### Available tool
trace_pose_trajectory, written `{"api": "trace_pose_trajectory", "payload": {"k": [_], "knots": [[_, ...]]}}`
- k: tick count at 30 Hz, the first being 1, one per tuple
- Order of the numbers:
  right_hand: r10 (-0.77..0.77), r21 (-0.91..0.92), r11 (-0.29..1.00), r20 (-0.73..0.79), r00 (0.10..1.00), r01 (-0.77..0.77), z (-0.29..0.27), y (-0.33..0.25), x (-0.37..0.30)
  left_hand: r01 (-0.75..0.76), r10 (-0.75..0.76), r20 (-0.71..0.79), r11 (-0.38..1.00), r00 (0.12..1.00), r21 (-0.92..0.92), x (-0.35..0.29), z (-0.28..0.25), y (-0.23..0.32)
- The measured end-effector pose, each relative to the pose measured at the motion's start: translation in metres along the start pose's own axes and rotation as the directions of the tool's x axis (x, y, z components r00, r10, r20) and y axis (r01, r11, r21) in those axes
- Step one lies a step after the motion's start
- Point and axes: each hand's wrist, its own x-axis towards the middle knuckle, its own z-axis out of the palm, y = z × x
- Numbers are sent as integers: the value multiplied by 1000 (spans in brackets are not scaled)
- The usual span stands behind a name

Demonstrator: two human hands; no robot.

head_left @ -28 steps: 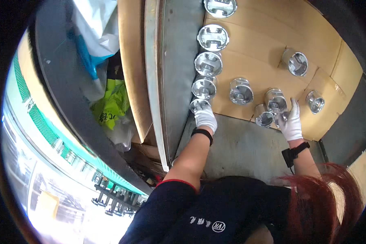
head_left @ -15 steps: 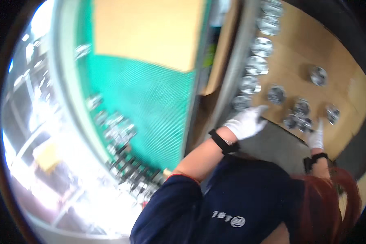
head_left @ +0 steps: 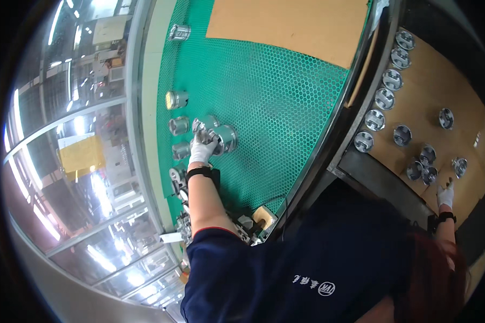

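Observation:
Silver metal pistons stand on a green perforated mat [head_left: 275, 107] to my left and on a brown cardboard sheet [head_left: 442, 70] to my right. My left hand [head_left: 201, 151], white-gloved, reaches over the mat, its fingers closed against the side of a piston [head_left: 227, 138]. Another piston [head_left: 207, 121] stands just behind that one, partly hidden by my fingers. My right hand [head_left: 445, 196], also gloved, is low over the cardboard with fingers stretched out and nothing visible in them. Closest to it are a single piston [head_left: 459, 167] and a cluster of three [head_left: 429, 175].
Along the cardboard's left edge runs a row of pistons [head_left: 385, 99]. More pistons [head_left: 179, 126] line the mat's left side, beside a window frame [head_left: 136, 107]. A cardboard piece [head_left: 285, 27] covers the mat's far end. A dark raised edge [head_left: 328, 129] divides the two surfaces.
My left hand has swung left from the cardboard's edge to the pistons on the green mat. My right hand stays by the cardboard. The view has shifted and is sharper.

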Motion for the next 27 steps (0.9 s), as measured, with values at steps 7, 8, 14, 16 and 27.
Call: {"api": "trace_pose_trajectory", "payload": {"k": [7, 8, 14, 16, 27], "knots": [[-64, -59, 997, -152, 986, 56, -19, -58, -70, -5, 14, 158, 999, 987, -54, 41, 33, -49], [-92, -110, 991, -155, 984, 75, -23, -65, -82, -68, 72, 123, 997, 990, -34, 43, 35, -49], [-34, -152, 988, -135, 990, 13, -43, -108, -127, -14, 57, 173, 971, 983, -238, 60, 39, -64], [-7, -154, 988, -135, 991, -14, -44, -101, -133, -20, 40, 136, 989, 990, -148, 61, 41, -51], [58, -130, 989, -129, 990, -75, -57, -31, -146, 288, -210, 234, 881, 949, -376, -23, 11, 71]]}}
